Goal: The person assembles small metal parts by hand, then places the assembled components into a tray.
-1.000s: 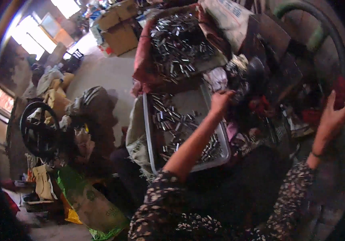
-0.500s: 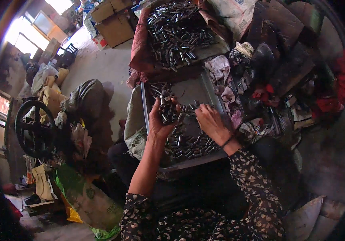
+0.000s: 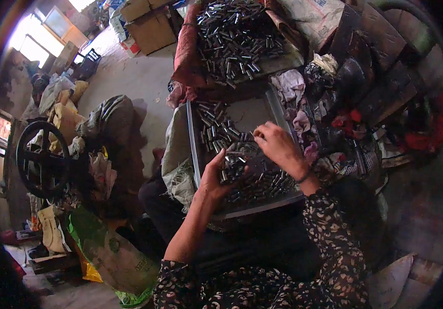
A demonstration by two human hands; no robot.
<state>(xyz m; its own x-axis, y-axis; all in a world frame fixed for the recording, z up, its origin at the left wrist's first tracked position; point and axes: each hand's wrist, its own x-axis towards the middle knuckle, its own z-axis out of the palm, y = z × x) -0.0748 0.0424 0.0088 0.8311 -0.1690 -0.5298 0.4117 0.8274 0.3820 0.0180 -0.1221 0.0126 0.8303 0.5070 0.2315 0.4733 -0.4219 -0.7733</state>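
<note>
Fingers of left hand (image 3: 216, 175) curled around small metal cylinders (image 3: 234, 167), right hand (image 3: 278, 147) pinching one at frame centre over grey tray (image 3: 193, 149), exact grip blurred.

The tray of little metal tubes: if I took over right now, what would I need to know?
Left hand: cupped, holding a bunch of small metal tubes over the grey tray.
Right hand: fingers down among the loose tubes in the tray, grip unclear.
Bigger pile of tubes lies beyond, on a red cloth.
Done: one handful gathered.
Left: many tubes still loose in the tray.
</note>
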